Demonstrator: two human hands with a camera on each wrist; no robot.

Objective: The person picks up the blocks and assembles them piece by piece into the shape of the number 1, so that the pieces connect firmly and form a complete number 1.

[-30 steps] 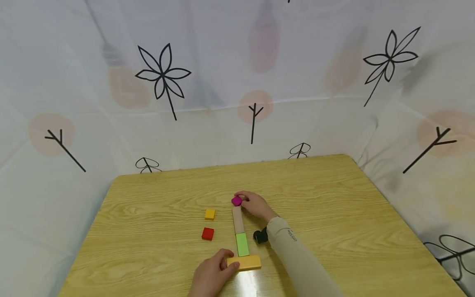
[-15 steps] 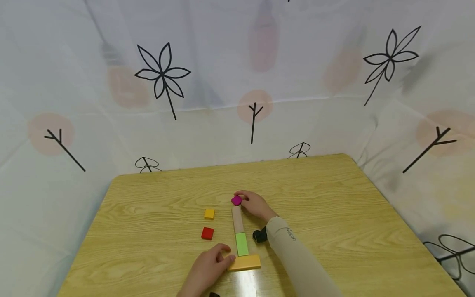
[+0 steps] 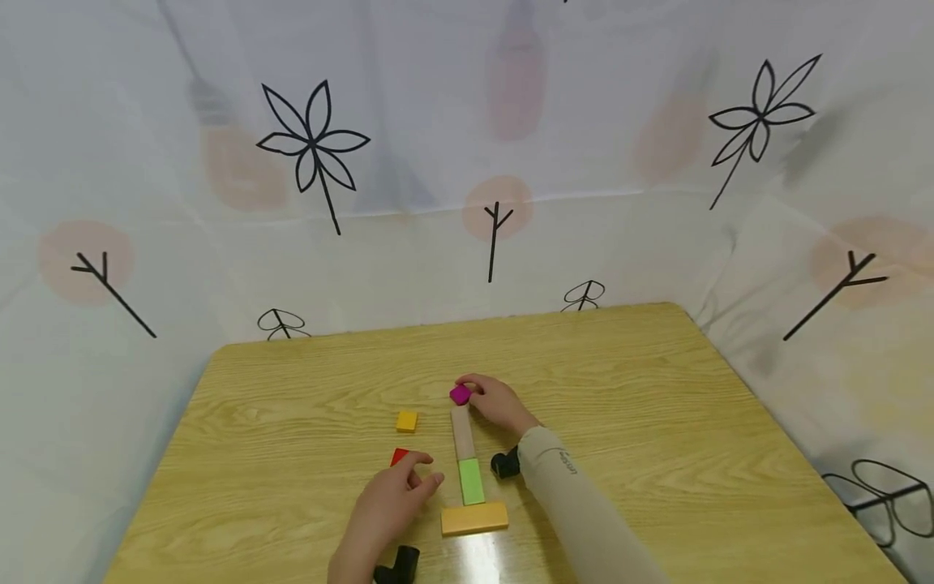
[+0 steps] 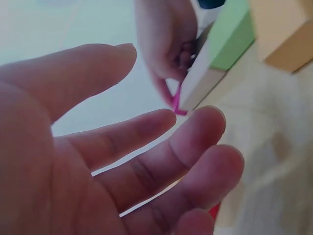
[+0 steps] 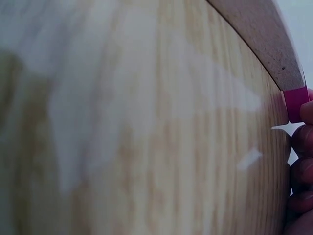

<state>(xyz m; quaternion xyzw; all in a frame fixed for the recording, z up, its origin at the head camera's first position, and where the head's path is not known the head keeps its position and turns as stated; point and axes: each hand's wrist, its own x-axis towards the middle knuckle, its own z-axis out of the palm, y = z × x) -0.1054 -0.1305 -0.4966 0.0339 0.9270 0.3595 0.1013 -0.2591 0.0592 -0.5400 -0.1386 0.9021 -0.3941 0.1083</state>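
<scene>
A magenta block (image 3: 460,394) stands at the far end of a row of blocks, and the right hand (image 3: 499,405) pinches it between thumb and fingers. Nearer in the same row lie a pale wooden block (image 3: 463,435) and a bright green block (image 3: 471,482). Crosswise at the near end is a long orange block (image 3: 474,519). The left hand (image 3: 385,501) hovers left of the row with relaxed fingers and holds nothing; its bare palm (image 4: 29,171) shows in the left wrist view. It partly hides a red block (image 3: 399,456). Beyond that sits a small yellow block (image 3: 406,421).
The blocks lie on a wood-grain table (image 3: 620,389). White cloth (image 3: 423,268) printed with plants hangs behind the table and along its sides. Black wrist devices are at the right wrist (image 3: 505,464) and the left wrist (image 3: 400,565).
The left hand has let go of the long orange block and moved left, towards the red block, partly covering it. The right hand has kept its pinch on the magenta block.
</scene>
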